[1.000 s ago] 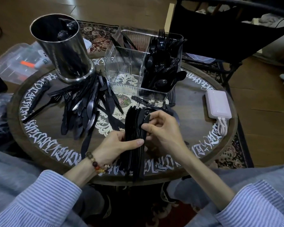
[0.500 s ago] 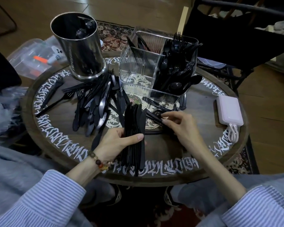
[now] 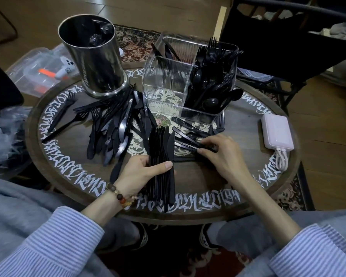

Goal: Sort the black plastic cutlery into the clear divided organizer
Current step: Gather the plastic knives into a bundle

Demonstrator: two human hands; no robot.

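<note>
head view: left hand [image 3: 140, 172] grips a thick bundle of knives [image 3: 161, 160] upright on the table's [image 3: 238, 176] near edge, thumb across the front. right hand [image 3: 218, 150] pinches loose handles [image 3: 188, 140] lying before the clear organizer [image 3: 188, 80], where spoons and forks fill the right side and the near-left compartment looks empty. risk: the bundle is wide, so adding more could splay it and spill knives off the rim.

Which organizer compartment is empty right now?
The near-left compartment of the organizer: only the table pattern shows through it. The right side holds forks and spoons; the far-left holds a few black pieces.
</note>
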